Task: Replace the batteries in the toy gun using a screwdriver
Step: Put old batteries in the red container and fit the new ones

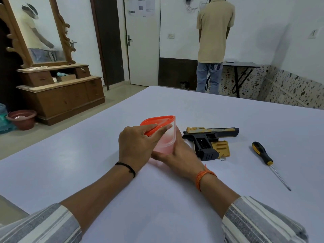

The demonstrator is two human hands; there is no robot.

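Centrally, clear container (166, 141) with orange lid (157, 122) tilted, held above tabletop (228, 109). Left hand (135, 146) grip on lid, fingers across it; right hand (177, 151) cupping container's base. Toy gun (208, 139) right of centre, battery cover (221, 149) open. Screwdriver (263, 153) further right.

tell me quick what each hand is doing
Left hand: grips the orange lid of the plastic container.
Right hand: cups the container's base.

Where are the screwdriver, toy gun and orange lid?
screwdriver (262, 152): head view, on its black-and-yellow handle.
toy gun (205, 143): head view, on the black grip.
orange lid (157, 122): head view, on its top face.
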